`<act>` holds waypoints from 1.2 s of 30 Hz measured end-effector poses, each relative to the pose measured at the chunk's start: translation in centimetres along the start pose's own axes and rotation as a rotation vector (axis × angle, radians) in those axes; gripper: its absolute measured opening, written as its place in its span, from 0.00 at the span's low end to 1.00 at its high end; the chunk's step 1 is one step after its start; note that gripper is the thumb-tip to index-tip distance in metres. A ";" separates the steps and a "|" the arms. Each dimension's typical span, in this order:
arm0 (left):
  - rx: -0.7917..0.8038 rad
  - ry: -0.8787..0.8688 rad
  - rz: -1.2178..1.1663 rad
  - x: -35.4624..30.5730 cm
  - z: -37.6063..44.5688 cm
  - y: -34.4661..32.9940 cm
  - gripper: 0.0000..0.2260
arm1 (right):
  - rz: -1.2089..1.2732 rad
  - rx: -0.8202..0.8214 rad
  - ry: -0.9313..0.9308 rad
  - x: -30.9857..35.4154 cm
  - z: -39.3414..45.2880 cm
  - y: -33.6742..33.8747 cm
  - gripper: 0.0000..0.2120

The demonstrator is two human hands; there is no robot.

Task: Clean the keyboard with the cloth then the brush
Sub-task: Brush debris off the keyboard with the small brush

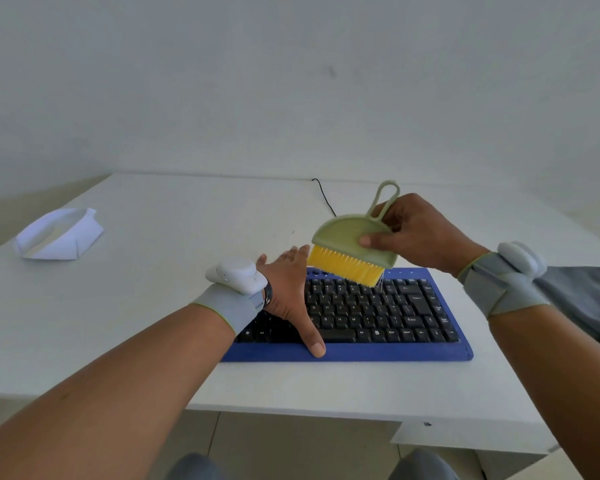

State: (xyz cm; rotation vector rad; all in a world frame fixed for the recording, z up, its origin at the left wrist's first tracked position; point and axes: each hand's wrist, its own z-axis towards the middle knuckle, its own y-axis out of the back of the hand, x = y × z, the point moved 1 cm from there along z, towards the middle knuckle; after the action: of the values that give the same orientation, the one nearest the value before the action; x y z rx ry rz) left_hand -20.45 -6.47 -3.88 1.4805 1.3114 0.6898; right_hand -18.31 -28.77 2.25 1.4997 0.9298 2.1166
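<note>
Nearest the viewer, at six o'clock, two grey-clad knees are cut off by the lower edge, and both bare forearms reach forward from the corners. Each wrist wears a grey strap carrying a white device; what the devices are cannot be made out.

On the white bench [125, 341], just past its near edge, a keyboard [378, 317] with black keys and a blue frame lies flat, its long axis running from nine to three o'clock. Its left end is hidden under the left hand [288, 292], which rests open on the keys, fingers stretched toward twelve o'clock and thumb on the blue front edge.

Above the keyboard's far edge, the right hand [420, 233] holds a brush [354, 251] in a closed grip, fingers round its green loop handle and thumb on the green back. The handle points up toward one o'clock; the yellow bristles point down toward seven o'clock, tips at the top key row.

At three o'clock a dark grey fabric [586, 299] is cut off by the frame. At ten o'clock a folded white cloth [59, 237] lies well apart. A black cable [323, 195] runs toward twelve o'clock, its near end hidden behind the brush. Beyond stands a plain pale wall.
</note>
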 end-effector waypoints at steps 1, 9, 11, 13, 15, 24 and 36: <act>0.014 0.041 0.043 0.1 -0.2 0.1 0.76 | -0.005 -0.002 0.004 -0.2 0.1 -0.2 0.15; 0.080 0.109 0.147 0.1 -0.4 0.5 0.71 | 0.146 -0.094 0.020 -0.5 0.4 -1.7 0.10; 0.084 0.081 0.113 0.3 -0.1 0.3 0.72 | 0.079 -0.015 0.008 -1.0 0.2 -2.0 0.12; 0.103 0.090 0.117 0.4 -0.1 0.3 0.73 | -0.010 0.055 -0.016 -1.7 0.0 -1.6 0.14; 0.124 0.127 0.154 0.2 -0.4 0.5 0.73 | -0.100 0.069 -0.052 -2.2 -0.1 -0.2 0.16; 0.128 0.121 0.181 -0.1 -0.5 0.6 0.73 | 0.038 -0.036 -0.075 -0.3 -0.2 -1.0 0.20; 0.137 0.126 0.165 0.1 -0.5 0.5 0.74 | -0.378 -0.054 -0.107 -1.9 -1.2 1.8 0.20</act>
State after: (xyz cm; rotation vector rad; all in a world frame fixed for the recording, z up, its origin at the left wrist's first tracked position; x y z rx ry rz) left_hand -20.66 -6.17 -3.28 1.6932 1.3646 0.8256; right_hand -18.59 -31.61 1.99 1.2784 1.0167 1.7610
